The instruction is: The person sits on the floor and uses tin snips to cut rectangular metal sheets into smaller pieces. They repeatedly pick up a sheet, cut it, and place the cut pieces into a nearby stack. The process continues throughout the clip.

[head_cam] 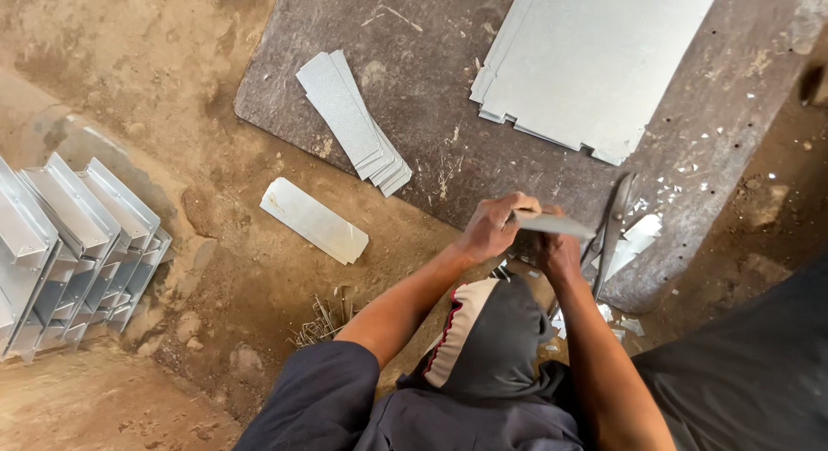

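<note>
Knee: a bent knee (487,347) in dark cloth is seen nearest, between both forearms.
Left hand: the left hand (493,227) is curled over the near-left end of a metal strip (556,223), fingers closed on it.
Right hand: the right hand (561,254) is held under the strip; its finger closure cannot be determined.
Strip position: held level above the dark slab (431,132).
Obscured: shears (611,231) are partly hidden at right.
</note>
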